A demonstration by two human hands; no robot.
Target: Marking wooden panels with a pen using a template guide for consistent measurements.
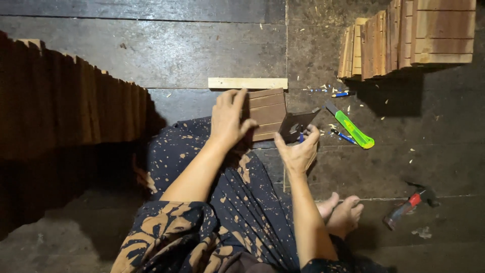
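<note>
Left hand (228, 119) lies flat, fingers spread, on a slatted brown wooden panel (267, 112) on the plank floor (166, 50); right hand (299, 147) grasps a dark square piece (294, 124) and a blue pen (301, 135).

Under my left hand (228, 119) the small slatted panel (267, 114) is brown wood, matt, with grooves between its boards. The dark square piece (294, 125) in my right hand (299, 150) looks flat and dull. The floor (166, 50) is dark, worn planks, rough and scuffed. The far strip (247, 83) is pale raw wood. The utility knife (351, 126) on the right is glossy green plastic with a metal blade. My skirt (237, 202) is patterned cloth.
</note>
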